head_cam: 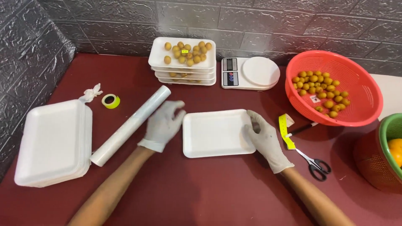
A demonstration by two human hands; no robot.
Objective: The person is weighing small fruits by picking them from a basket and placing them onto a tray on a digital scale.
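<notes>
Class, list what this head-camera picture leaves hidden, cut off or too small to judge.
1. Green basket: cut off by the right edge.
2. Lower trays in the fruit stack: contents covered by the top tray.
3. Scale display: too small.
4. Left hand: contact with the film roll unclear.
5. Right hand fingertips on the empty tray: grip unclear.

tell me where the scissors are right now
In the head view, the scissors lie on the red table at the right, just beyond the right hand, below the red basket.
</notes>
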